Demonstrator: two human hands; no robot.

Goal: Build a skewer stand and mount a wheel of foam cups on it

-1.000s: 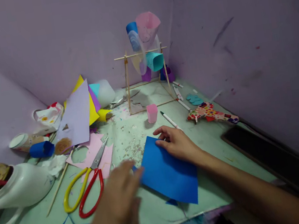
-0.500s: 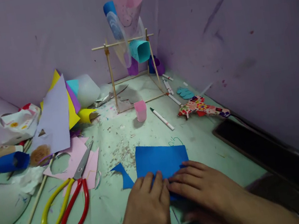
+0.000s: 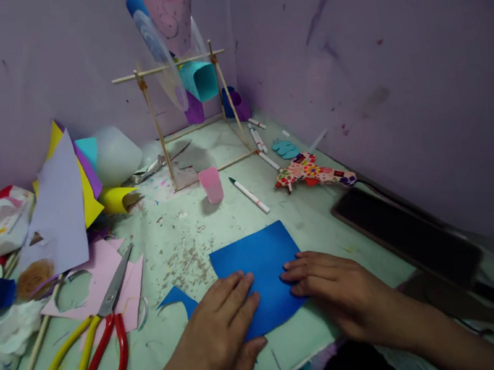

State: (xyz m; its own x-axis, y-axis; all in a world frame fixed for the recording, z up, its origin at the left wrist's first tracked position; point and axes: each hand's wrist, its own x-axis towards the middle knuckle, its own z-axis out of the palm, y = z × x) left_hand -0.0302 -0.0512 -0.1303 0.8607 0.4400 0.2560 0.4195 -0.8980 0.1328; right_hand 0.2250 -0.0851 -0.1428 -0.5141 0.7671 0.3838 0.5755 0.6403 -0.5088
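Head camera showed the left hand (image 3: 214, 334) and the right hand (image 3: 338, 289) both lying flat, fingers stretched out and close together, gripping nothing, pressing on a blue rectangular sheet of paper (image 3: 259, 264). The left fingertips (image 3: 239, 283) covered its lower left part; the right fingertips (image 3: 292, 278) rested at its right edge, at about three o'clock.

As a judgement, the sheet could skid on the smooth pale green tabletop (image 3: 178, 221) if one palm pushed harder than the other, and any crease would then run crooked. Paper crumbs scattered at ten o'clock from the sheet could get under it and dimple it.

The sheet looked thin, matte, evenly coloured and flat, with straight far edges, lying at the near edge of the table. A small blue paper offcut (image 3: 176, 299) sat just beside it at nine o'clock. Farther out at nine o'clock lay yellow-and-red-handled scissors (image 3: 87, 360) on pink cut paper (image 3: 111, 275); a white marker pen (image 3: 249, 195) lay at twelve o'clock.
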